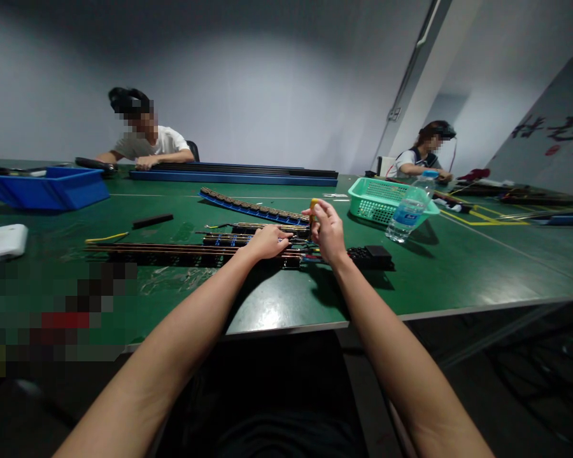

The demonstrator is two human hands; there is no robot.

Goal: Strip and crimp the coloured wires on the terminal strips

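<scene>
My left hand (267, 242) rests over a long black rail with copper-coloured bars (195, 249). Its fingers are bent and press near the rail's right part, and the fingertips are partly hidden. Just right of it, my right hand (328, 232) is closed around an upright tool with a yellow handle (314, 203). The tool's lower end cannot be made out. Coloured wires (312, 257) run beneath my right hand to a black block (375, 254). Behind my hands lie a shorter rail with blue parts (219, 239) and a curved blue-and-copper strip (253, 207).
A green perforated basket (363, 210) and a water bottle (407, 216) stand to the right. At left are a blue bin (48, 189), a white device (2, 243) and a short black bar (153, 221). Two people sit across the green table (482, 267), one behind long blue rails (233, 177).
</scene>
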